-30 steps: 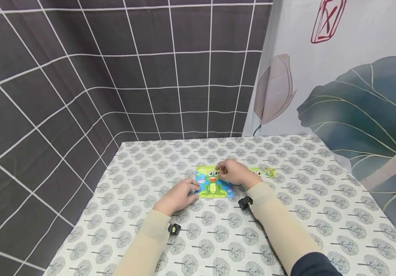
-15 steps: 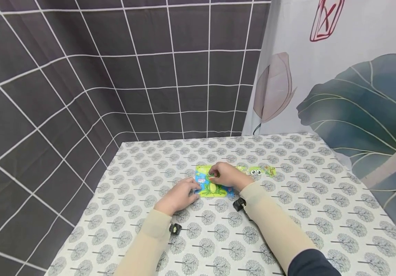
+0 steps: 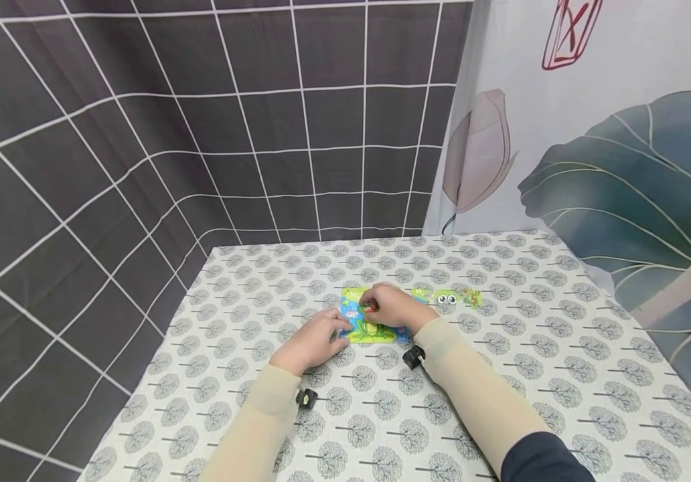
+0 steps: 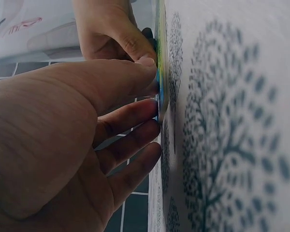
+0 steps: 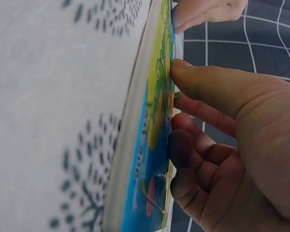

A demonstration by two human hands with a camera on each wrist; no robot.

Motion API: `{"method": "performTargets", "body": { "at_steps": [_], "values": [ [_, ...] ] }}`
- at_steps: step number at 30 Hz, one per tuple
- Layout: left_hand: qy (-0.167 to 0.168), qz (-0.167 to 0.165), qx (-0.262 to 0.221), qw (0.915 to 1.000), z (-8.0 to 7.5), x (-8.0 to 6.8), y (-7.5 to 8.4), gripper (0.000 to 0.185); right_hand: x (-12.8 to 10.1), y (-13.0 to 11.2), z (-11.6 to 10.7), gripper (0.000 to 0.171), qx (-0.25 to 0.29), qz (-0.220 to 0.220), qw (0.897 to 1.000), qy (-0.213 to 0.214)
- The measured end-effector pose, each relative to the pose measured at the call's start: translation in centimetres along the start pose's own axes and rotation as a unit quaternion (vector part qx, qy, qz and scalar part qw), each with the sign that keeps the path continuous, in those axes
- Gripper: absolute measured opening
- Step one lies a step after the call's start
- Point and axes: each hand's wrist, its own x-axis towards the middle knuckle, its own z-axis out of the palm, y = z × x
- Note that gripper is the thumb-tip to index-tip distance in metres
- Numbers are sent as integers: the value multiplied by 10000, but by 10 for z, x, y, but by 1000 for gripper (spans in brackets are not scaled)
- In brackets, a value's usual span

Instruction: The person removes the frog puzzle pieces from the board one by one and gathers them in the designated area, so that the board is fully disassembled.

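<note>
Frog puzzle board: flat on tree-print tablecloth, seen edge-on. Right hand at 3 o'clock, thumb and fingertips on its face. Other hand's fingers at 12 o'clock, touching board edge.

We find almost nothing readable here. On the white curtain, top right in the head view, there's a red outlined seal-like mark with a stroke or character inside; we can't make out what it says. The frog puzzle board carries only pictures as far as we can tell: no letters or numbers resolve in the head view, and in the right wrist view its face is seen edge-on and blurred. The loose puzzle pieces show frog eyes, no text. The tree-print tablecloth bears no wording.
</note>
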Motion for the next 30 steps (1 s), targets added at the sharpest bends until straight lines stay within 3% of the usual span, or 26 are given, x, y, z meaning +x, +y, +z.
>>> {"method": "performTargets", "body": {
  "at_steps": [18, 30],
  "values": [
    [20, 45, -55, 10000, -2, -2, 3, 39, 1, -8, 0, 27, 372, 211, 9991, -7],
    [2, 58, -57, 10000, -3, -3, 3, 39, 3, -12, -1, 23, 225, 331, 9991, 112]
  ]
}}
